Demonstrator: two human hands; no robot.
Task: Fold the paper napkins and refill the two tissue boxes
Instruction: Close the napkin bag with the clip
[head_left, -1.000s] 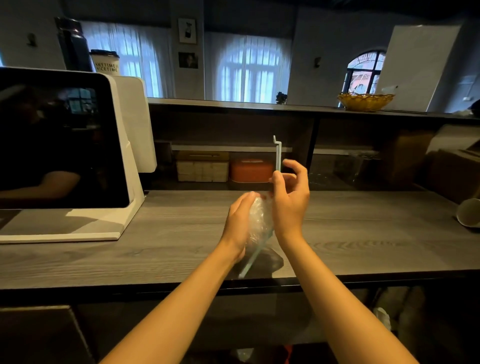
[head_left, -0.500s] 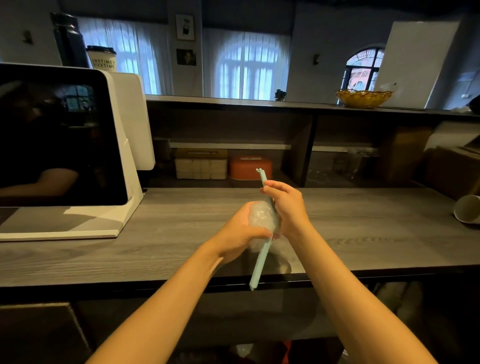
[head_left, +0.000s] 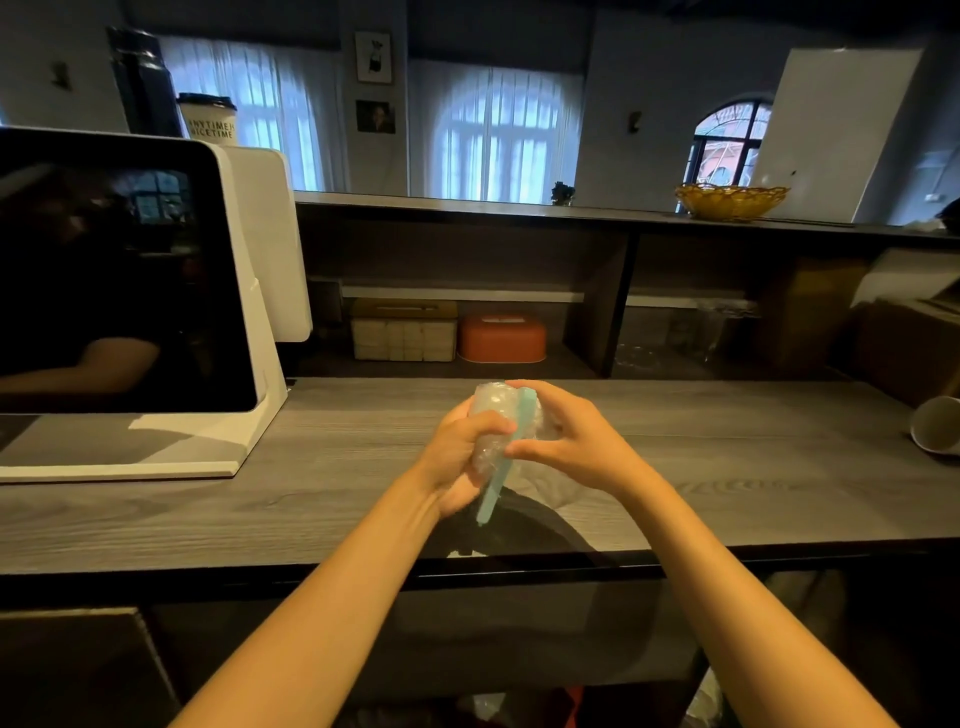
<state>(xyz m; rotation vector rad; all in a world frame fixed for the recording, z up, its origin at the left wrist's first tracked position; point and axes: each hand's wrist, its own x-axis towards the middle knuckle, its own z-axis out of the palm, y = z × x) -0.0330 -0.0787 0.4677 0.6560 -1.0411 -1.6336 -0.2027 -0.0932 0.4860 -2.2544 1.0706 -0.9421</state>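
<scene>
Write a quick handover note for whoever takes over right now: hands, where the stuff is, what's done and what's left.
Left hand grips a crumpled clear plastic wrapper above the counter.
Right hand pinches a pale blue strip against that wrapper.
Both tissue boxes sit on the shelf behind: the beige box and the orange box, lids on.
Done: nothing visible; no napkins in view.
Left: dispose of the wrapper, fold napkins, refill both boxes.

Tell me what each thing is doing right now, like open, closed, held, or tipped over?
Clear plastic wrap: crumpled, held above the counter.
Blue strip: slanted, pinched against the wrap.
Left hand: grips the wrap.
Right hand: pinches the strip.
Orange tissue box: lid on, on the shelf.
Beige tissue box: lid on, beside the orange one.
Paper cup: tipped on its side.
Screen: dark.
</scene>
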